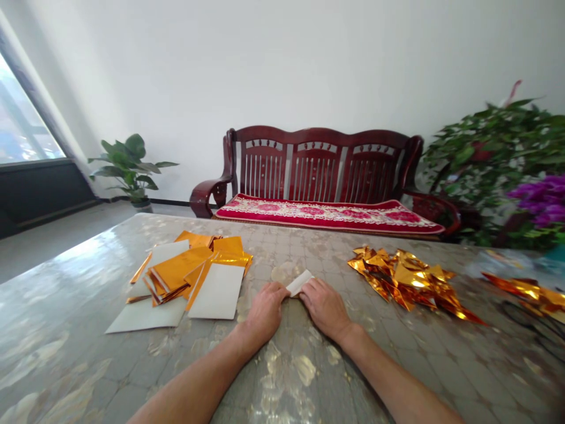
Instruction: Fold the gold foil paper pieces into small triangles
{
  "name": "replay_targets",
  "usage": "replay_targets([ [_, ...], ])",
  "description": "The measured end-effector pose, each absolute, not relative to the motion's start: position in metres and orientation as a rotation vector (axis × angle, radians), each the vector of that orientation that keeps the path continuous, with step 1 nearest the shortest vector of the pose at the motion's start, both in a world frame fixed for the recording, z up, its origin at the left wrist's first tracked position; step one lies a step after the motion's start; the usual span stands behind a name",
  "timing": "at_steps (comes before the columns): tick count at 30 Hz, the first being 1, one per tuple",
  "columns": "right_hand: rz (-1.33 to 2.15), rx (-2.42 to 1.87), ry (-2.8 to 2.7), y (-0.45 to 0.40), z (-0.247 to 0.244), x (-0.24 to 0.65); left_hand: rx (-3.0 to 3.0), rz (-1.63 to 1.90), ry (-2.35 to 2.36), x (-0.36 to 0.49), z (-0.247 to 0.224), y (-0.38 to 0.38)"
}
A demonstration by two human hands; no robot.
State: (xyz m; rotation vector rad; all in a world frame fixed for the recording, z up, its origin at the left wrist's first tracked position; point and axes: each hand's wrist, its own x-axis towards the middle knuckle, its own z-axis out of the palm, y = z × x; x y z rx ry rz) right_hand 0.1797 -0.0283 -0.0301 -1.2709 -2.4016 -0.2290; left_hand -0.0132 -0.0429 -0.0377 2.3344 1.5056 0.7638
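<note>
**Pale strip (300, 283) pinched between two hands**

In the head view, I see the strip at mid-table, just above the patterned tabletop (282, 386). The left hand (266, 307) curls closed, thumb and fingers gripping the strip's left end; the right hand (325, 305) is likewise closed, its bent fingertips gripping the right side. To the left, well apart from the strip, orange-gold sheets (179, 270) lie in a loose, overlapping heap, with a pale sheet (216, 291) at its near right edge. To the right, shiny gold folded pieces (410, 277) sit bunched together. On the far side, beyond the table, stands a dark red wooden bench (313, 156) bearing a red patterned seat cover (329, 213).
</note>
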Motion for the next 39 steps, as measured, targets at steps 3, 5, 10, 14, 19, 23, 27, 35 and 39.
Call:
replay_targets([
  [3, -0.21, -1.329, -2.391, -0.026, -0.028, 0.177, 2.298, 0.766, 1.502, -0.014, -0.038, -0.039],
  [5, -0.208, -1.36, -2.382, -0.025, -0.026, 0.175, 2.278, 0.757, 1.505, -0.014, -0.038, -0.037],
  [10, -0.192, -1.382, -2.352, -0.023, -0.027, 0.172, 2.258, 0.729, 1.536, -0.015, -0.032, -0.036],
  [14, -0.179, -1.41, -2.32, -0.021, -0.027, 0.17, 2.232, 0.712, 1.543, -0.016, -0.028, -0.037],
  [19, -0.154, -1.443, -2.317, -0.02, -0.025, 0.169, 2.241, 0.763, 1.54, -0.015, -0.031, -0.035],
  [23, -0.136, -1.444, -2.315, -0.02, -0.024, 0.169, 2.228, 0.799, 1.535, -0.015, -0.033, -0.033],
  [27, -0.114, -1.443, -2.319, -0.02, -0.024, 0.17, 2.203, 0.801, 1.553, -0.014, -0.034, -0.032],
  [35, -0.111, -1.407, -2.306, -0.02, -0.026, 0.171, 2.207, 0.769, 1.632, -0.007, -0.027, -0.035],
  [39, -0.1, -1.411, -2.3, -0.02, -0.026, 0.171, 2.204, 0.729, 1.676, -0.004, -0.022, -0.036],
])
